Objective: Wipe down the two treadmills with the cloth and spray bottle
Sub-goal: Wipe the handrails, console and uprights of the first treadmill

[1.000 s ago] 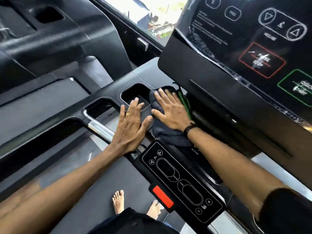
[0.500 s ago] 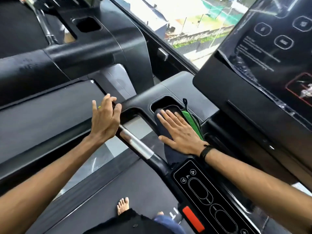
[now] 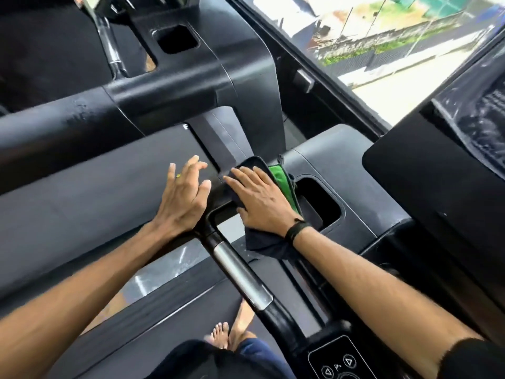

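Observation:
My right hand lies flat with straight fingers on a dark cloth with a green edge, pressing it onto the black console frame of the near treadmill at its left corner. My left hand rests open on the frame's left side just beside the cloth, fingers spread and slightly lifted. The second treadmill stands to the left and behind, black and glossy. No spray bottle is in view.
A silver-and-black handle bar runs from the frame toward a control pad at the bottom. A cup recess opens right of the cloth. The big display rises on the right. My bare feet stand on the belt.
My right hand slid the cloth leftward from beside the cup recess to the frame's left corner. My left hand stayed on the frame's left side, and the view swung left.

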